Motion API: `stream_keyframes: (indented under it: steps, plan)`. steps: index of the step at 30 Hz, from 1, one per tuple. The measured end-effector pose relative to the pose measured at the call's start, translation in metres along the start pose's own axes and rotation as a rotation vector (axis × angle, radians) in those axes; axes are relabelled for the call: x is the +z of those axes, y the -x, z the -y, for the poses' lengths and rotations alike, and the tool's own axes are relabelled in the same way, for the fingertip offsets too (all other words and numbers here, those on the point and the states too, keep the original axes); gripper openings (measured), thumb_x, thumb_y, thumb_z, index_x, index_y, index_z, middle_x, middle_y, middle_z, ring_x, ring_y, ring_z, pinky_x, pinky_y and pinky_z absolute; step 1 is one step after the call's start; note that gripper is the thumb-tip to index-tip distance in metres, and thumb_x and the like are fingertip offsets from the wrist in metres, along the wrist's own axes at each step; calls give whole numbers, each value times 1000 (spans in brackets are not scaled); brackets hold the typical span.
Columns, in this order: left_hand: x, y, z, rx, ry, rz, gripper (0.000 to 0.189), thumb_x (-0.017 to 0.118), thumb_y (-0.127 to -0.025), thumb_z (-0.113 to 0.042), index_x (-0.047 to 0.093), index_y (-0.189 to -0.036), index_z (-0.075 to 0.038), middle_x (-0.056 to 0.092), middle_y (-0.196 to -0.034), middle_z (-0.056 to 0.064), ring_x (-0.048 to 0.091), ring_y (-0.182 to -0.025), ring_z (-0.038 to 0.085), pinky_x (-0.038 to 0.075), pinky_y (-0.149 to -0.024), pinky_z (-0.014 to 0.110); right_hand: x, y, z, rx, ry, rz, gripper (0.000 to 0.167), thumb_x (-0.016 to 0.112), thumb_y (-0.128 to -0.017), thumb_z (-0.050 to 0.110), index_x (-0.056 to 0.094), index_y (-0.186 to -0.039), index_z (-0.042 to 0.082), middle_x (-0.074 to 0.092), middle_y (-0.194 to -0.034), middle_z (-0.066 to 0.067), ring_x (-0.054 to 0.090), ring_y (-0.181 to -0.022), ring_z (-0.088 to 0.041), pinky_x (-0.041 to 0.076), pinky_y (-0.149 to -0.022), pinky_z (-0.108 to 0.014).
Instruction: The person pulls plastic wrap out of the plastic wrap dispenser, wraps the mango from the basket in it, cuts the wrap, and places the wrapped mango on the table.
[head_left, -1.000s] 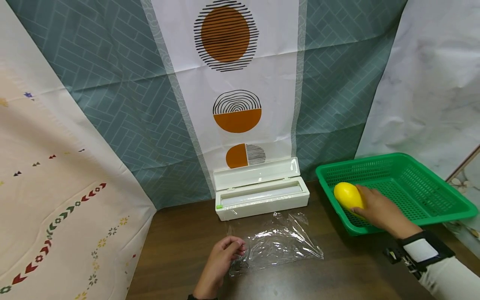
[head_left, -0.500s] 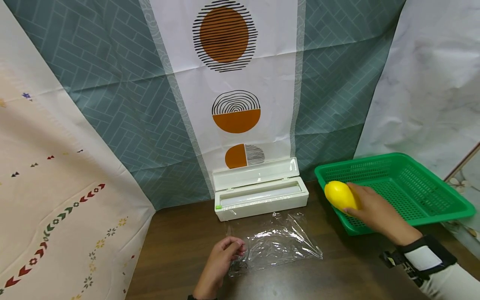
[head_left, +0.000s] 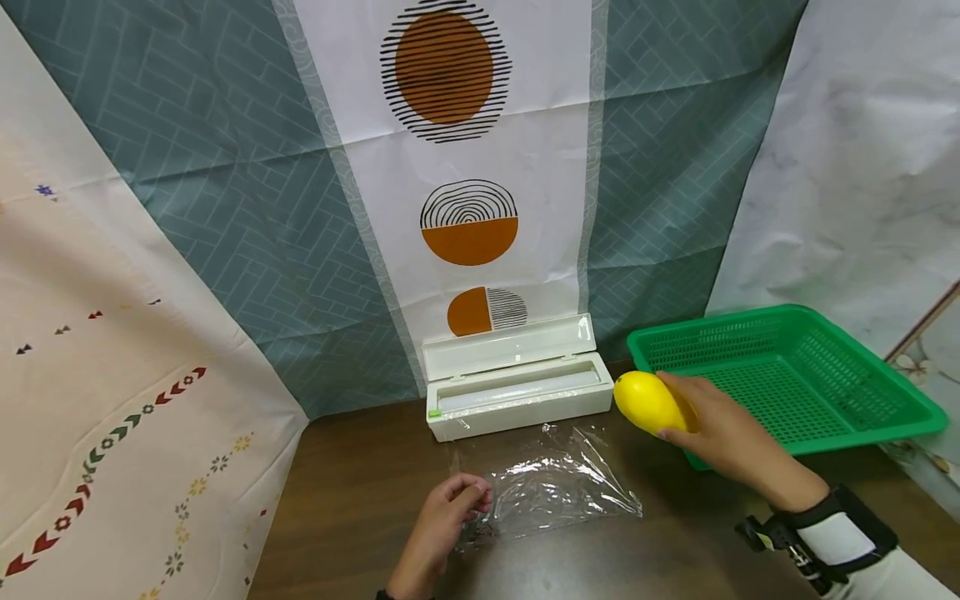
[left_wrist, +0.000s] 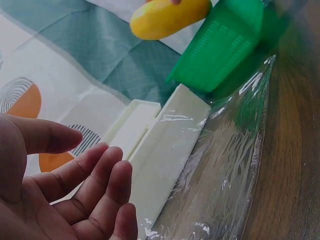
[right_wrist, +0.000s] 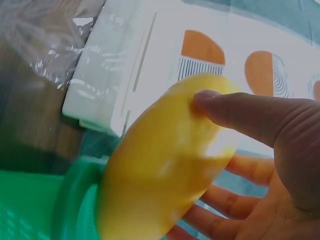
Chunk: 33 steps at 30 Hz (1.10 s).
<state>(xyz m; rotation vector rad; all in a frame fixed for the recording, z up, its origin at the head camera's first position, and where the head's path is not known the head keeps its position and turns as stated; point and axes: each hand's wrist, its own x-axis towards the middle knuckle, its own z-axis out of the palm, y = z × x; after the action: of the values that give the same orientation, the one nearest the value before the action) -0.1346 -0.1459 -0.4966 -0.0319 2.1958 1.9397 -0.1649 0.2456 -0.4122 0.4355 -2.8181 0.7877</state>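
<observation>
A smooth yellow mango (head_left: 643, 402) is held up in my right hand (head_left: 727, 429), just off the left rim of the green basket (head_left: 862, 439). In the right wrist view the thumb presses on one side of the mango (right_wrist: 165, 160) and the fingers lie along the other. My left hand (head_left: 444, 512) is near the left end of a crumpled sheet of clear cling film (head_left: 558, 492). Seen from the left wrist, its fingers (left_wrist: 95, 185) are loosely bent, with a gap to the thumb and nothing between them.
A white cling film box (head_left: 525, 417) stands at the back of the brown table (head_left: 360, 500). Its lid (head_left: 517, 346) is raised and a roll (head_left: 517, 392) lies inside. Patterned cloths (head_left: 285, 208) hang close behind and at the sides.
My right hand has carried the mango out of the basket and leftward, toward the right end of the box. The left hand and the film have stayed in place.
</observation>
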Motion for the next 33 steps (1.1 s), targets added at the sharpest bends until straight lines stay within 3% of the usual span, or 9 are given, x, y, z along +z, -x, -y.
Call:
stream_keyframes:
  steps: [7, 17, 26, 33]
  plan:
    - [2, 0, -2, 14, 6, 0, 32, 61, -98, -21, 64, -110, 8, 70, -92, 3, 67, -87, 17, 51, -83, 37, 13, 7, 18, -86, -13, -23, 73, 85, -81, 19, 51, -145, 5, 59, -134, -20, 61, -113, -37, 51, -90, -57]
    - [7, -2, -7, 28, 39, -2, 31, 63, -97, -18, 64, -114, 7, 69, -92, -1, 66, -90, 17, 51, -84, 35, 42, 8, 36, -116, -39, 23, 73, 86, -79, 19, 54, -143, 8, 60, -135, -16, 62, -110, -32, 53, -87, -51]
    - [17, -6, -8, 49, 34, -2, 29, 65, -95, -16, 65, -114, 6, 70, -100, 8, 65, -92, 19, 51, -83, 36, 68, 7, 45, -132, -104, 93, 75, 86, -80, 23, 52, -146, 12, 58, -136, -14, 60, -115, -33, 52, -89, -54]
    - [28, -13, -6, 68, 40, -2, 34, 68, -94, -17, 63, -123, 2, 67, -116, 15, 61, -95, 15, 53, -83, 34, 91, 9, 50, -176, -95, 85, 75, 86, -79, 21, 53, -145, 13, 59, -138, -12, 61, -119, -36, 47, -96, -62]
